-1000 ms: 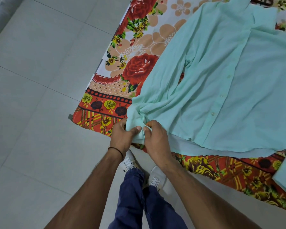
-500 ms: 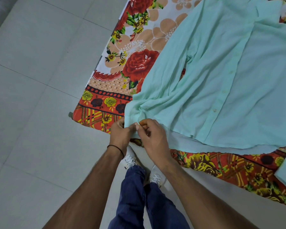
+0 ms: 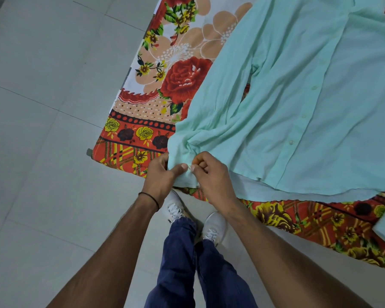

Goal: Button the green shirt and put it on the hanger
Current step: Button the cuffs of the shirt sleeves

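Our left hand and right hand both pinch the cuff of the green shirt, which lies spread on the floral sheet, with the cuff at the sheet's near edge. We think the small button may slip from our thumbs, and pulling could drag the shirt off the sheet.

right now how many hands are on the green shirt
2. The left hand and right hand both pinch the cuff of the green shirt, side by side; neither is hidden.
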